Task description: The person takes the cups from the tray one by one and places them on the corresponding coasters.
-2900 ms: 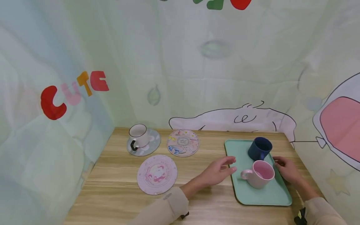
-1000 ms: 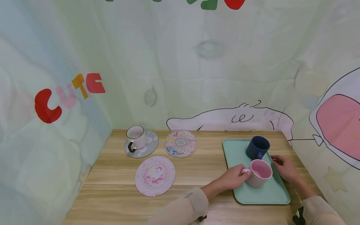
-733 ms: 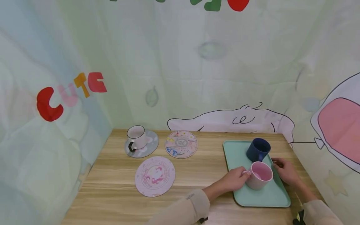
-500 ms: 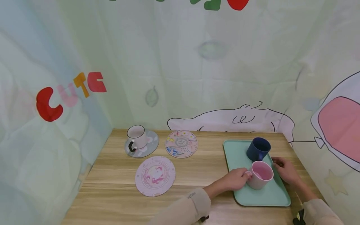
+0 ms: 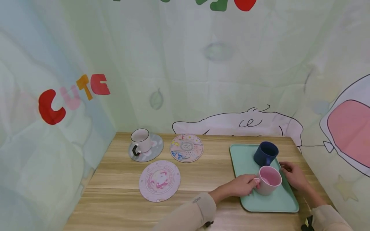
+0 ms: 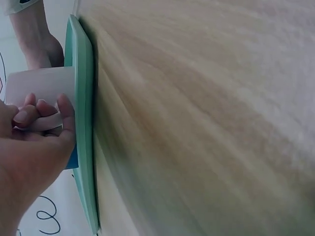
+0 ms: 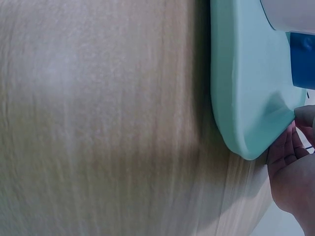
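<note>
A pink mug (image 5: 269, 182) stands on a mint-green tray (image 5: 268, 205) at the right of the table. My left hand (image 5: 242, 186) holds the mug by its handle; the left wrist view shows the fingers curled round that handle (image 6: 47, 123). At the tray's right edge is my right hand (image 5: 295, 175). In the right wrist view its thumb lies on the tray's rim (image 7: 241, 98) and the fingers (image 7: 283, 147) reach beneath. A navy mug (image 5: 263, 153) stands behind the pink one on the same tray.
On the left, a white mug (image 5: 144, 144) with a black handle sits on a grey-blue coaster (image 5: 157, 146). A floral coaster (image 5: 190, 157) and a lilac unicorn coaster (image 5: 170, 192) lie on the wooden table (image 5: 115, 205). Printed cloth (image 5: 185, 64) surrounds the table.
My left hand has come right, from open beside the tray to gripping the pink mug's handle. The mug remains at about the same place on the tray. My right hand stays at the tray's edge.
</note>
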### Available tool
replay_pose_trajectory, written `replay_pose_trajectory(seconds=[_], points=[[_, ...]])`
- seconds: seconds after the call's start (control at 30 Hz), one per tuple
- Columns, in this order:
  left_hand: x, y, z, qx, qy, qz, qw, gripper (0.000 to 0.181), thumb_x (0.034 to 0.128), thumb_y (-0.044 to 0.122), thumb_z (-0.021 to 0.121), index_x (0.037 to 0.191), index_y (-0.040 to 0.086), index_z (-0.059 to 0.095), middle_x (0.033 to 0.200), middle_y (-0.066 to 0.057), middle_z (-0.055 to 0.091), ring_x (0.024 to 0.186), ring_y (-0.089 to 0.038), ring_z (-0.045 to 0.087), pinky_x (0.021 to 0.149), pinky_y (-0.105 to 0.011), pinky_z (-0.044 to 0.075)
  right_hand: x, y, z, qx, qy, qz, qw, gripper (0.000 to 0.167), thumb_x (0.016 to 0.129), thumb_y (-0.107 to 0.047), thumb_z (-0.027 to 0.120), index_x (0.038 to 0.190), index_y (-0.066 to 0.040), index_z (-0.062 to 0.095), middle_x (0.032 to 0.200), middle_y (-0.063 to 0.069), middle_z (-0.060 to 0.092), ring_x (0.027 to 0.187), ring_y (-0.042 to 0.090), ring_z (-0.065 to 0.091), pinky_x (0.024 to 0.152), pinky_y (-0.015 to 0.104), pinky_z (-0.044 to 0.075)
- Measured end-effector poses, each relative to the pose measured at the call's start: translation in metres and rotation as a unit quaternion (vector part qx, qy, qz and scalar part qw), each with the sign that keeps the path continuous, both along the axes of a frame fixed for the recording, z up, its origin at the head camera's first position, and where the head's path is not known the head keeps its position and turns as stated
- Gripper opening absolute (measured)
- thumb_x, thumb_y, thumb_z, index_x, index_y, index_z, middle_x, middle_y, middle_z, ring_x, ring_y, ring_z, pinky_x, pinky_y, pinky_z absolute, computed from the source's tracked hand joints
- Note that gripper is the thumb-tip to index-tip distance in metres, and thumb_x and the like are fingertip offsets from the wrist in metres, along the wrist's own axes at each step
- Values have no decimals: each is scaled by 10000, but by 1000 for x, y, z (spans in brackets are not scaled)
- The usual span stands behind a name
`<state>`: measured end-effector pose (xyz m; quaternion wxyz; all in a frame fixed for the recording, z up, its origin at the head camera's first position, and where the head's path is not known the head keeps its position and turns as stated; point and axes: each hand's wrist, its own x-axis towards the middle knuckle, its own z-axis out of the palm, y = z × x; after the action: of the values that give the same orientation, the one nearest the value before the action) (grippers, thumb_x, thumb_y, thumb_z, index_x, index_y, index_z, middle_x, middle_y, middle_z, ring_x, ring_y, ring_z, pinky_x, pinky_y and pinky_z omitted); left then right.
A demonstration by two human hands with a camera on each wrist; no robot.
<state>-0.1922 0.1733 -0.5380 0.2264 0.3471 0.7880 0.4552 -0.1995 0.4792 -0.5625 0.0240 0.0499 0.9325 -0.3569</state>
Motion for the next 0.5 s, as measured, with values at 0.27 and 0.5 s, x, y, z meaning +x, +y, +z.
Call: replay_pose_trajectory(seconds=[0.27, 0.5], points=[[2, 2, 4, -79, 237, 204, 9995, 300, 1151, 276, 451, 972, 124, 637, 806, 63, 561, 733, -41, 522, 714, -166, 439, -1, -2, 4, 65, 4, 2, 10000, 401, 1069, -35, 493, 1432, 138, 502, 1276, 390, 581, 1074, 457, 584, 885, 507, 540], [3, 3, 2, -83, 279, 200, 9994, 312, 1148, 266, 457, 976, 114, 668, 810, 50, 563, 753, -47, 519, 730, -161, 432, 0, -1, 0, 56, 20, -25, 10000, 397, 1069, -31, 488, 1428, 137, 506, 1264, 379, 589, 1086, 467, 583, 886, 502, 535]])
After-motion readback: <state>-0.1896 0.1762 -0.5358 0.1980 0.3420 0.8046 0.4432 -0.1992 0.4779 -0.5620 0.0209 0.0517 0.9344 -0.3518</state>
